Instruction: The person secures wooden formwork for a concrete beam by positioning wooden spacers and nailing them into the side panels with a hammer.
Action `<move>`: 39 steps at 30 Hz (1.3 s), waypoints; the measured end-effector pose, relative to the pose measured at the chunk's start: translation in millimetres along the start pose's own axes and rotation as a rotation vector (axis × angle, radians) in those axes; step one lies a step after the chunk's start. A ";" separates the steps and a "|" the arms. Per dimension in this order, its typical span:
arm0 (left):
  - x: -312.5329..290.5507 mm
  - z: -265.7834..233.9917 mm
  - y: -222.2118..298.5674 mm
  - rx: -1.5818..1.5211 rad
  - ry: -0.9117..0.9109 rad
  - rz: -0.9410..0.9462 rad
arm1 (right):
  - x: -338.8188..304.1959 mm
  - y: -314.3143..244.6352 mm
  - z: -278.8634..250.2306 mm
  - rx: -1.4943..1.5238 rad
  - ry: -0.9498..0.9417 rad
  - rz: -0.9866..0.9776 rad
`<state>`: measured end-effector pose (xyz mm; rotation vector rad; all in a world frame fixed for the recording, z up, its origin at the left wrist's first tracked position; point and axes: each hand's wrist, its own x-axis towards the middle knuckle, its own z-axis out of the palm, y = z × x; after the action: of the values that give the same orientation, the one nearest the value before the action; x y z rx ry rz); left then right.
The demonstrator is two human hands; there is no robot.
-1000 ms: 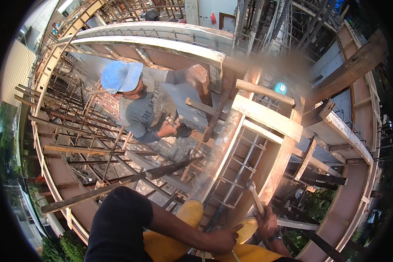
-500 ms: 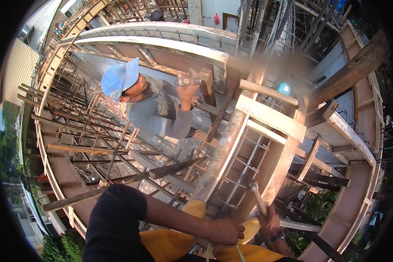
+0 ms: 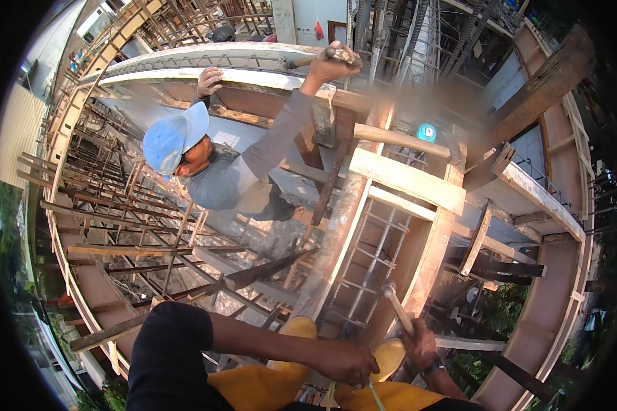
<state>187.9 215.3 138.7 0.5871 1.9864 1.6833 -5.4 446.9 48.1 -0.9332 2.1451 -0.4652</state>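
My right hand [image 3: 421, 344] grips the wooden handle of a hammer [image 3: 402, 312], its head pointing away from me over the right side of a wooden beam form. My left arm reaches across from the lower left. The left hand [image 3: 353, 362] is closed beside one of my yellow boots [image 3: 389, 357]; what its fingers hold, if anything, is hidden. A pale green strip [image 3: 376, 396] hangs just below it. Inside the form, between my boots and a crosswise board [image 3: 408, 181], runs a cage of steel bars [image 3: 373, 264].
At left, a co-worker in a blue cap [image 3: 164, 144] stands lower down, holding a hammer [image 3: 315, 59] up over a curved form [image 3: 253, 79]. A round blue-green object [image 3: 426, 132] lies beyond the crosswise board. Timber props [image 3: 137, 250] and deep gaps flank the form.
The co-worker has raised the hammer from chest level up to the curved form, and their other hand now shows on its edge. My hands stay nearly in place; the view has shifted slightly.
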 end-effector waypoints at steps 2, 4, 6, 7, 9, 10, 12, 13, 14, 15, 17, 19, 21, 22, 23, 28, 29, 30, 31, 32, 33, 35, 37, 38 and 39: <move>1.3 -7.1 6.3 -0.211 0.107 -0.034 | -3.0 1.1 -0.6 0.015 0.021 0.016; 4.2 -25.2 9.8 -0.491 0.287 -0.071 | -1.5 -0.7 -3.8 -0.017 0.001 0.056; 4.1 -45.4 14.5 -0.788 0.450 -0.119 | 2.3 1.0 -3.4 -0.029 -0.008 -0.038; -0.5 -55.8 19.6 -0.976 0.554 -0.194 | 4.8 -2.5 -5.9 -0.011 -0.051 -0.004; -0.9 -79.0 30.7 -1.085 0.722 -0.160 | 4.4 -4.4 -11.6 -0.018 -0.068 0.009; -0.7 -84.0 30.6 -1.069 0.729 -0.197 | 2.9 -2.5 -11.7 -0.006 -0.056 0.019; 1.2 -88.2 36.7 -1.093 0.746 -0.171 | 0.9 0.9 -12.0 0.024 -0.068 0.001; 1.8 -89.8 40.8 -1.125 0.777 -0.142 | 0.2 1.2 -10.8 0.032 -0.062 0.008; 2.1 -92.1 49.8 -1.160 0.775 -0.141 | -0.3 0.8 -10.3 0.030 -0.061 0.011; 1.5 -91.8 58.1 -1.159 0.766 -0.145 | -0.5 0.1 -10.6 0.027 -0.059 0.013; -2.0 -87.6 77.1 -1.378 0.705 0.076 | -1.2 -3.7 -12.1 0.013 -0.069 0.035; -9.1 -91.2 115.4 -1.403 0.554 0.068 | -0.7 -5.4 -13.0 -0.002 -0.071 0.056; -11.3 -89.7 137.3 -1.292 0.412 0.247 | 0.5 -7.5 -13.7 -0.019 -0.069 0.031; -10.2 -83.7 135.9 -1.295 0.408 0.247 | 0.3 -4.8 -12.9 -0.018 -0.068 0.036; -9.4 -76.5 133.5 -1.381 0.330 0.329 | 0.7 -1.0 -11.0 0.003 -0.068 0.018; -2.3 -80.8 137.4 -1.492 0.274 0.357 | 1.5 -2.2 -11.2 0.026 -0.074 0.035; 0.9 -82.2 137.9 -1.490 0.250 0.383 | 2.2 -1.3 -11.4 0.023 -0.075 0.034; 1.4 -82.4 138.8 -1.491 0.242 0.391 | 2.3 -1.3 -10.6 0.020 -0.076 0.033; 2.4 -84.0 138.6 -1.487 0.227 0.403 | 2.9 -2.7 -11.9 0.024 -0.074 0.033; 2.4 -85.1 138.8 -1.495 0.219 0.392 | 2.5 -5.3 -13.9 0.022 -0.065 0.024; 2.4 -84.7 139.3 -1.501 0.215 0.384 | 2.8 -7.8 -15.3 0.020 -0.056 0.016; 3.9 -80.8 139.3 -1.522 0.228 0.386 | 1.5 -9.1 -16.9 0.024 -0.057 0.015; 6.3 -78.6 138.9 -1.546 0.240 0.386 | 1.4 -9.0 -19.8 0.032 -0.059 0.022; 6.9 -77.6 138.3 -1.523 0.259 0.388 | 0.6 -8.9 -19.3 0.036 -0.057 0.020; 8.8 -79.7 136.2 -1.521 0.265 0.377 | 0.7 -8.2 -18.8 0.042 -0.054 0.019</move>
<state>136.1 179.2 283.6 0.1151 0.2327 2.8895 -16.0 441.6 64.8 -0.8915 2.0861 -0.4684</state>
